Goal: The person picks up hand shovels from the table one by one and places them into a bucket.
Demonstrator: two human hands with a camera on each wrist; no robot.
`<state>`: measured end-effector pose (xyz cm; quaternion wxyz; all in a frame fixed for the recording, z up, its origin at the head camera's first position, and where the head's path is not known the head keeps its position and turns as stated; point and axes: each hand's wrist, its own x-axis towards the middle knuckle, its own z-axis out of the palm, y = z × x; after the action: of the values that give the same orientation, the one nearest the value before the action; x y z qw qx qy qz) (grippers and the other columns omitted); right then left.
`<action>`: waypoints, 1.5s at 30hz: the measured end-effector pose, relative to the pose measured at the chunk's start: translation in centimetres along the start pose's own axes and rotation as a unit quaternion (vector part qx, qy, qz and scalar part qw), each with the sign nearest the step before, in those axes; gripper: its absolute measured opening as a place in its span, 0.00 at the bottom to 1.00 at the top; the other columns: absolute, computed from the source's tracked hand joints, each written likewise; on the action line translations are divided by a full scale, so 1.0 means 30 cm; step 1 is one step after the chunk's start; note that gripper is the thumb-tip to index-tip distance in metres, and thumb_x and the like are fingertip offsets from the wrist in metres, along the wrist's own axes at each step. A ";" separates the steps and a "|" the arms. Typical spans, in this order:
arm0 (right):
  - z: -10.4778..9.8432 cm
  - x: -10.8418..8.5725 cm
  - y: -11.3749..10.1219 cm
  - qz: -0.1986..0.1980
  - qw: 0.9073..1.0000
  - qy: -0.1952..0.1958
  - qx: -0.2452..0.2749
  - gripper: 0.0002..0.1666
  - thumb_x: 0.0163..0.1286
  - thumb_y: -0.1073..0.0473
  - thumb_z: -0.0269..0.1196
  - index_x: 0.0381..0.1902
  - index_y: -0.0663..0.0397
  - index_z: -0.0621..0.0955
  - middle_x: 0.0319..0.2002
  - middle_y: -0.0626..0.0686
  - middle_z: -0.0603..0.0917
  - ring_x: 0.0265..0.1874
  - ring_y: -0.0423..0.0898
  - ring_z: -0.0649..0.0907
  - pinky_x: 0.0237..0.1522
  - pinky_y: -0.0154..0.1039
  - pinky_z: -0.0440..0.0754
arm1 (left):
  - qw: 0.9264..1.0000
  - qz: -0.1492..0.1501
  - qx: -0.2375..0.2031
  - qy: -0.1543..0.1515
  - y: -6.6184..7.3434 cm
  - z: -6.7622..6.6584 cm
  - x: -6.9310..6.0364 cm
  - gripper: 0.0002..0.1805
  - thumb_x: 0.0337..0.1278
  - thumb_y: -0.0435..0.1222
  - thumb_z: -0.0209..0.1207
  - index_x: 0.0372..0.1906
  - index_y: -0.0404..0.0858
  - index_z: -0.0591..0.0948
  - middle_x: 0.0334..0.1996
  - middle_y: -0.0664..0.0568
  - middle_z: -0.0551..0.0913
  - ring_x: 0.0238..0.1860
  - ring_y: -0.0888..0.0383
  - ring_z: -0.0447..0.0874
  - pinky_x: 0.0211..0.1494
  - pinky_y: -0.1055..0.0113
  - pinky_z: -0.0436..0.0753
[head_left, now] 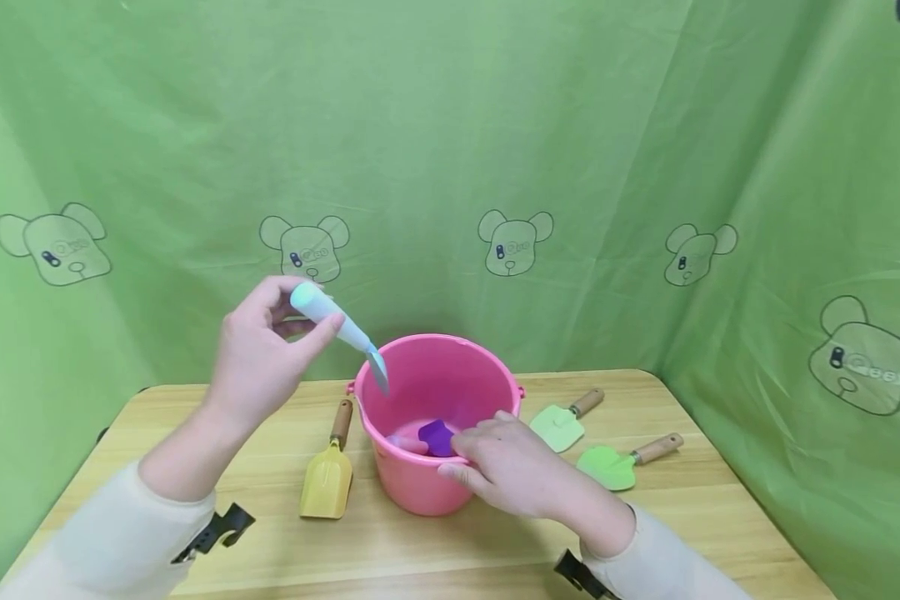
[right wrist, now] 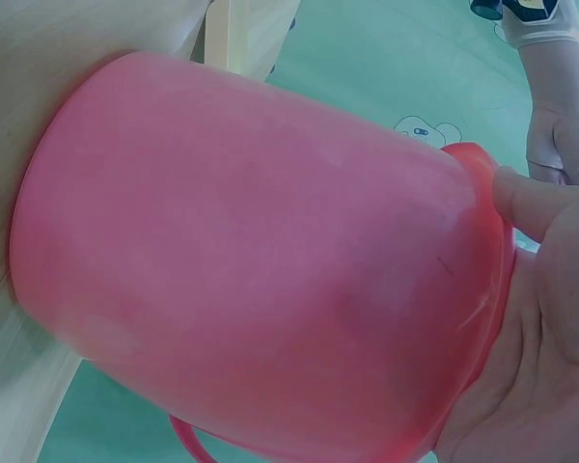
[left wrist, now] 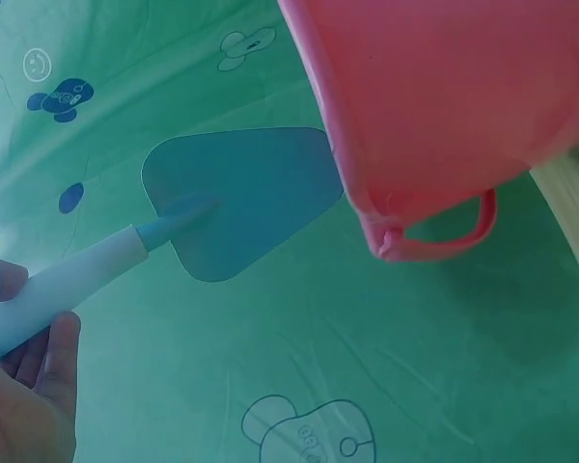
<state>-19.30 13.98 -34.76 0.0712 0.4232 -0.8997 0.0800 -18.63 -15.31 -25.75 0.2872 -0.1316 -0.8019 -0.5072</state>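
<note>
Clock face is the pink bucket point(head_left: 420, 487) from the wearer's seat, 12 being the far side. The left hand point(head_left: 258, 354), out at 10, has thumb and fingers pinched round the handle of the blue trowel point(head_left: 351, 332), blade angled down by the rim at about 10. Can't tell if they touch. The right hand point(head_left: 517, 467) grips the rim around 5, thumb outside, fingers over the edge.

Looks to me like the step is getting that blade past the rim. I'd hold the pinch firm, since that handle looks smooth, and aim for open space toward 12, away from the purple piece point(head_left: 435, 437) lying inside near 6. Hold the rim steady without leaning on it, or the bucket might tip. Watch that sleeve too: the yellow scoop point(head_left: 326, 485) is on the counter point(head_left: 285, 571) at 8.
</note>
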 end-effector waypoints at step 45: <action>0.000 0.000 -0.001 0.008 1.000 -0.004 0.002 0.26 0.76 0.34 0.49 0.21 0.38 0.66 0.19 0.36 0.62 0.21 0.36 0.64 0.38 0.38 0.64 | 0.988 -0.121 -0.085 -0.045 -0.147 0.252 -0.124 0.17 0.54 0.31 0.70 0.47 0.36 0.78 0.41 0.44 0.86 0.45 0.50 0.88 0.47 0.67 0.84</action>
<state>-19.27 13.96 -34.75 0.0659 0.4163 -0.9032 0.0811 -20.34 -10.26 -33.65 0.1751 -0.0797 -0.7778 -0.5984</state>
